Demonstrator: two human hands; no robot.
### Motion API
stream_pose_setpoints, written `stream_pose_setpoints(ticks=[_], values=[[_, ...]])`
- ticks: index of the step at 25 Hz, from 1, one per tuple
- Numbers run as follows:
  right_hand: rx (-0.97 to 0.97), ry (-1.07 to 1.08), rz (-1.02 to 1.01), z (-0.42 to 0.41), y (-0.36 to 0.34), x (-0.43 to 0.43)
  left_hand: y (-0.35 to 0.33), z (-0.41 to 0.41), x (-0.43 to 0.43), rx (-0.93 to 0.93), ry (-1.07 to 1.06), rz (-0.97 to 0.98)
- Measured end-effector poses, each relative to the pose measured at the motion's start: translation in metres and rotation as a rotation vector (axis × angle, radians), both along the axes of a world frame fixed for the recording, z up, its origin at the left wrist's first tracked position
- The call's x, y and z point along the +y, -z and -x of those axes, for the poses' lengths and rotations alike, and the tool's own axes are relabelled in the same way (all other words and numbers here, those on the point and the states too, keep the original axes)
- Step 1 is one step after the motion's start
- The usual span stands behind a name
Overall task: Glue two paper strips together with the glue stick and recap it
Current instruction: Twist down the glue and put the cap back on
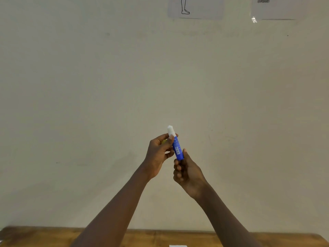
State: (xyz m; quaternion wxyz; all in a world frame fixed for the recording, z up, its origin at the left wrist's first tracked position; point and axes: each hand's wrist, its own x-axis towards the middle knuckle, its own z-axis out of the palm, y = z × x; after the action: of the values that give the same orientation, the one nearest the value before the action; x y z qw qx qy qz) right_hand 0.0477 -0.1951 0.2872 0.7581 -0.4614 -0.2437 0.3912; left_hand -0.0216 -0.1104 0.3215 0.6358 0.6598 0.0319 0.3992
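Glue stick (177, 148) is held upright, well above the desk (35, 237). Right hand (188, 172) is curled round its base. Left hand (158, 152) pinches the barrel below the white tip (something yellow in its palm, possibly the cap). Probably winding glue out; next comes lowering it to the paper strip (178, 245) at the near edge.

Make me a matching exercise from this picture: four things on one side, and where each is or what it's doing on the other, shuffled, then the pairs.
Column one:
1 left hand
2 right hand
3 table
4 drawing of a foot

Column two:
A high on the wall
B holds the lower end of the glue stick
C along the bottom edge
D holds the stick's upper part

Pairs: 1-D, 2-B, 3-C, 4-A
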Motion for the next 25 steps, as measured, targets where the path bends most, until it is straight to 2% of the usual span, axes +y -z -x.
stream_pose_setpoints(ticks=[6,9,12,16,20,25], values=[[0.213,0.090,-0.271,0.001,0.004,0.006,-0.004,-0.005,-0.004,-0.003,-0.021,0.002],[0.168,0.160,-0.350,0.002,0.003,0.009,-0.006,-0.009,-0.005,-0.027,-0.044,0.078],[0.121,0.165,-0.320,0.000,0.002,0.004,-0.007,-0.008,-0.004,-0.037,-0.021,0.106],[0.168,0.067,-0.155,-0.001,-0.001,-0.001,-0.004,-0.009,-0.006,-0.003,0.042,0.097],[0.193,0.048,-0.227,0.000,-0.001,0.002,-0.001,-0.013,-0.007,-0.021,0.025,0.098],[0.029,0.158,-0.275,-0.001,0.004,0.003,-0.001,-0.016,-0.007,-0.041,-0.024,0.093]])
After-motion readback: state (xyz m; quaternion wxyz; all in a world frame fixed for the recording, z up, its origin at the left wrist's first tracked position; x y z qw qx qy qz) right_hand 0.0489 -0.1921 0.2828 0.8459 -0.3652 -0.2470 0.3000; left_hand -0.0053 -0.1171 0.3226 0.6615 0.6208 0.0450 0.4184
